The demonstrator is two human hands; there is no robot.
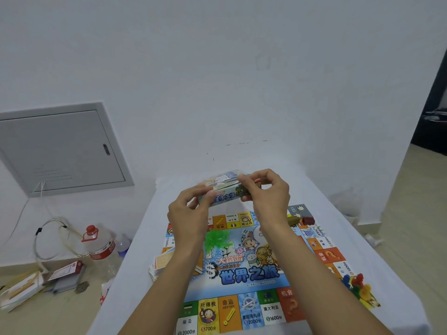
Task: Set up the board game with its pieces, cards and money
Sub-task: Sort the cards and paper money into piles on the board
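The colourful game board [242,274] lies flat on a white-covered table [135,274]. Above its far edge I hold the small game box [226,195] in the air. My left hand [191,213] grips its near left end. My right hand [266,194] pinches its right end at the flap. Green plastic pieces [216,239] lie on the board's middle left. A stack of cards [160,263] sits at the board's left edge. Red pieces [309,220] rest at the far right corner, and coloured pawns [358,285] cluster at the near right edge.
Left of the table, on the floor, stand a water bottle with a red cap [100,245], a smaller bottle [122,244], cables [50,235] and papers [24,288]. A grey wall panel [63,151] is at the left. A white wall runs behind the table.
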